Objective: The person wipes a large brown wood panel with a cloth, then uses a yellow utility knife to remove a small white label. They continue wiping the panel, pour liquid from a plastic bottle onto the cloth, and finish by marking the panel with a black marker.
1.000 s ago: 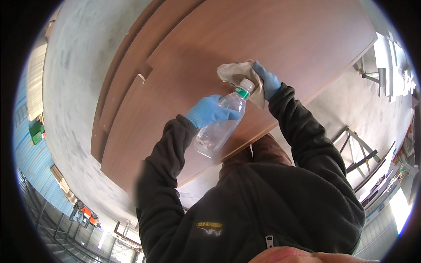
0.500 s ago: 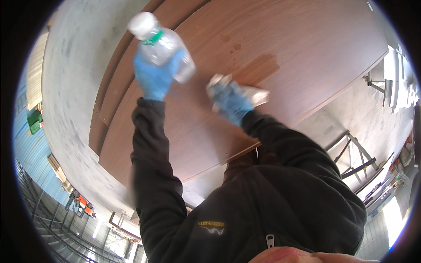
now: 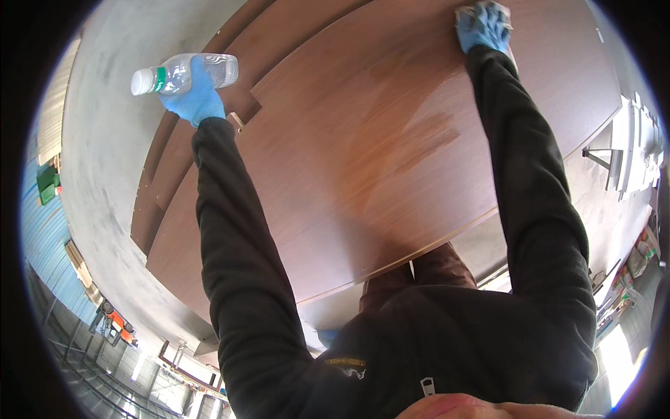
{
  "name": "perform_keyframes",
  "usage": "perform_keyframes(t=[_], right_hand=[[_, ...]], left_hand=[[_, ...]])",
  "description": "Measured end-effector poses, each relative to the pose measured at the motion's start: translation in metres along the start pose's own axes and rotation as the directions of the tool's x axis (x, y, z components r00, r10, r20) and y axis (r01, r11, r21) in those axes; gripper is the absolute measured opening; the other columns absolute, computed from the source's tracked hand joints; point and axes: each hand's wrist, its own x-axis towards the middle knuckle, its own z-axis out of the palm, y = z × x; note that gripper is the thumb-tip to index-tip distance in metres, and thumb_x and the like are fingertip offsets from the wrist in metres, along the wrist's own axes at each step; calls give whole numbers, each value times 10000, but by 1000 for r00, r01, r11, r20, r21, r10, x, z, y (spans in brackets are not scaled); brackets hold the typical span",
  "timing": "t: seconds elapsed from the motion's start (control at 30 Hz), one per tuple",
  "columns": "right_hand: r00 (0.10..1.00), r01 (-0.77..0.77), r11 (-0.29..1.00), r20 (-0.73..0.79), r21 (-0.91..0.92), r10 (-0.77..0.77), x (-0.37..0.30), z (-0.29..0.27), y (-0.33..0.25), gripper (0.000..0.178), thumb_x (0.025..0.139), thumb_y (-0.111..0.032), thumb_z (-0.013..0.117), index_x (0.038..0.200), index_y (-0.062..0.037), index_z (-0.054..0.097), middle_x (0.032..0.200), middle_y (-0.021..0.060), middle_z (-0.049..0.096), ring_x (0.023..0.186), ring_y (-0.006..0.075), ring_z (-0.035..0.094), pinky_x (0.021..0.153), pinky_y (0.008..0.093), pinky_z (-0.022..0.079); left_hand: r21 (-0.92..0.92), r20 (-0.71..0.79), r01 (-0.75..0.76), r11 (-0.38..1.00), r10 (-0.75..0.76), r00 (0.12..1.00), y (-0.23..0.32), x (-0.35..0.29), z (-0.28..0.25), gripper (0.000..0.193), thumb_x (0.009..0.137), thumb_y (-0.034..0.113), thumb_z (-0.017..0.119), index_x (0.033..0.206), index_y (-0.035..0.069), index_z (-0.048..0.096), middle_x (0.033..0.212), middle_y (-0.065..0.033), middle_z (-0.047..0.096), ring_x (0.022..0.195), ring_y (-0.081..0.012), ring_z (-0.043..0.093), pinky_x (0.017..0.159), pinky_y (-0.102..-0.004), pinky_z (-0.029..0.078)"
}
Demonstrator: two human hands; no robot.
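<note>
My left hand [image 3: 194, 99], in a blue glove, is closed around a clear plastic bottle [image 3: 222, 70] with a white cap and a green neck band. The bottle lies on its side in my grip, cap pointing left, beyond the stacked boards' left edge. Far to the right, my gloved right hand [image 3: 483, 29] presses a crumpled pale cloth [image 3: 508, 21] against the top of a large brown wood panel [image 3: 300, 202]. The cloth is mostly covered by my fingers. A damp-looking streak [image 3: 426, 143] curves across the panel's middle.
More brown boards [image 3: 167, 167] lie stepped beneath the panel on the left and far sides. Grey concrete floor [image 3: 105, 153] surrounds the stack. A dark metal stand [image 3: 611, 162] is at the right. An orange vehicle [image 3: 115, 322] and a green container [image 3: 47, 183] stand far left.
My right hand has swept the cloth from the panel's middle to its far right. My left hand has moved left, the bottle turning onto its side. A broader wet streak shows.
</note>
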Motion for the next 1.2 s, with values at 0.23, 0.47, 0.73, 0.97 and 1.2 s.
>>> perform_keyframes(t=[0.23, 0.47, 0.73, 0.97, 1.2], right_hand=[[851, 524, 836, -83, 162, -518, -64, -41, -261, 338, 996, -184, 626, 1263, -44, 779, 1479, 167, 581, 1404, 328, 549, 1054, 546, 500], [682, 621, 597, 26, 508, -731, -63, -50, -289, 420, 1032, -289, 571, 1391, -109, 693, 1511, 115, 626, 1434, 316, 576, 1123, 502, 516], [975, 221, 972, -32, 84, -219, 13, -27, -162, 536, 991, -306, 552, 1417, 6, 646, 1532, 299, 511, 1435, 499, 447, 1179, 631, 368], [663, 748, 597, -289, 288, -691, -96, -26, -345, 530, 1027, -321, 564, 1483, -52, 573, 1534, 229, 550, 1417, 323, 570, 1133, 505, 478], [942, 333, 900, -48, 280, -333, -34, -20, -74, 221, 1053, -203, 537, 1168, -95, 692, 1300, 155, 661, 1137, 332, 659, 1000, 504, 532]], left_hand=[[33, -30, 10, 999, -9, 1000, 0, -8, -2, 629, 850, 31, 895, 1387, 38, 568, 1331, -126, 684, 1199, -277, 702, 1069, -465, 619], [158, 66, 35, 987, -46, 997, 6, -36, -26, 878, 928, 136, 846, 1630, -13, 340, 1603, -229, 490, 1465, -344, 519, 1229, -493, 443], [551, -130, 300, 779, -275, 953, 1, -157, -148, 998, 972, 326, 819, 1702, -32, 240, 1751, -257, 302, 1624, -363, 317, 1326, -493, 287], [534, -150, 363, 763, -338, 929, 11, -225, -159, 919, 984, 303, 811, 1681, -31, 315, 1745, -223, 333, 1617, -352, 330, 1316, -487, 309], [351, -199, 485, 801, -442, 875, 36, -244, -211, 841, 1011, 178, 780, 1682, -21, 314, 1748, -193, 336, 1621, -346, 325, 1295, -481, 356]])
